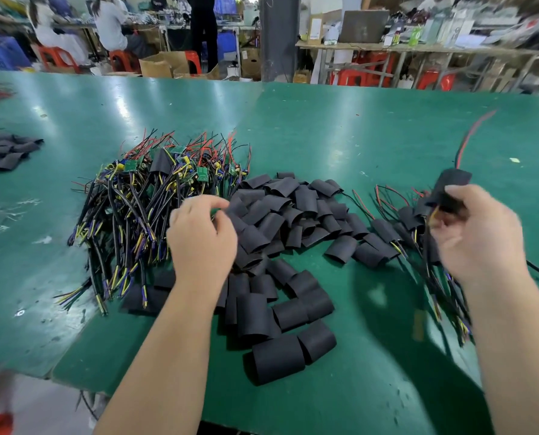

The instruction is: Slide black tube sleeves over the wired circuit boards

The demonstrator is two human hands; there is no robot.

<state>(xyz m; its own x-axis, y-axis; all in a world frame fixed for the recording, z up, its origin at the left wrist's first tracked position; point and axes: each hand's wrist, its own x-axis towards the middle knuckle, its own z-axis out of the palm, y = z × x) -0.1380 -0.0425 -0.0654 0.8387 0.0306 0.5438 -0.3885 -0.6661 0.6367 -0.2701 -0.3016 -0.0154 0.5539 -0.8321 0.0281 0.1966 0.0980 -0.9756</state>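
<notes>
Gripping a black-sleeved wired circuit board point(450, 189), the right hand point(481, 237) hovers over finished units point(384, 230), likely for release. Left hand point(202, 237) curls above black tube sleeves point(277, 211); grasp indeterminate.

Two bare arms show, coming in from the near edge. The left hand point(200, 237) and left forearm point(167, 340) are uncovered along all of their visible length and sharply seen. The right hand point(481, 237) and right forearm point(513, 340) are likewise bare, with the hand's outline smeared by blur.
</notes>
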